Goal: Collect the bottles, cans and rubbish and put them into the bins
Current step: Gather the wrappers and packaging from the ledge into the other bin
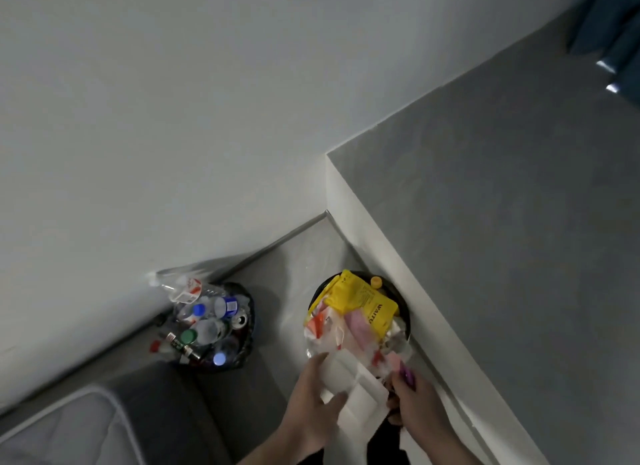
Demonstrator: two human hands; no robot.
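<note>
In the head view, you stand over 2 bins on the floor in a corner, and both your hands are low in the picture at the nearer bin. Your left hand has the fingers curled around the left edge of a white folded paper, with the thumb on top of it, so it grips the sheet. Your right hand is curled at the right side of the same paper and seems to hold also a small purple thing, but I cannot tell what this is. The paper is just over the near rim of the right bin, which is heaped with a yellow packet and soft wrappers. The left bin, well apart, is full of plastic bottles and a can. I judge the paper is light and thin, it bends easily and will not break, so hold it at the edges as you do and press it down flat onto the pile. The heap is already high and loose, so light pieces could slide off the rim to the floor.
</note>
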